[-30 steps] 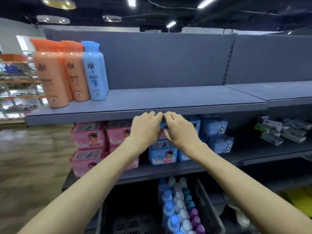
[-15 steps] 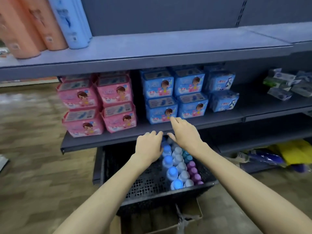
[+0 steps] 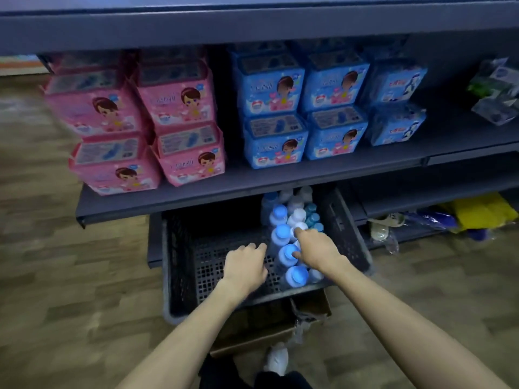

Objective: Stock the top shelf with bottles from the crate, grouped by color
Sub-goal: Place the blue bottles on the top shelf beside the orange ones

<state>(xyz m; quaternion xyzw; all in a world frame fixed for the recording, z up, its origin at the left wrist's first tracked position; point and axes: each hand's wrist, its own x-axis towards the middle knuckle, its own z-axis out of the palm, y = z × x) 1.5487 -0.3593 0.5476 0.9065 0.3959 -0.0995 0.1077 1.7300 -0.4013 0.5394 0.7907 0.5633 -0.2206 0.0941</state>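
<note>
A black slatted crate stands on the floor under the shelving. Its right half holds rows of small bottles with blue caps, white caps and teal caps. My right hand lies over the bottles, its fingers touching a blue cap and a white cap. My left hand hovers inside the crate just left of the blue-capped row, fingers relaxed, holding nothing. Only the front lip of the top shelf shows along the upper edge.
The middle shelf overhangs the crate's back and carries pink packs on the left and blue packs on the right. A cardboard box sits under the crate's front. Yellow and blue bags lie low at the right.
My view has dropped from the top shelf to the crate. Both hands came down from the shelf edge into the crate, the right one onto the bottle caps.
</note>
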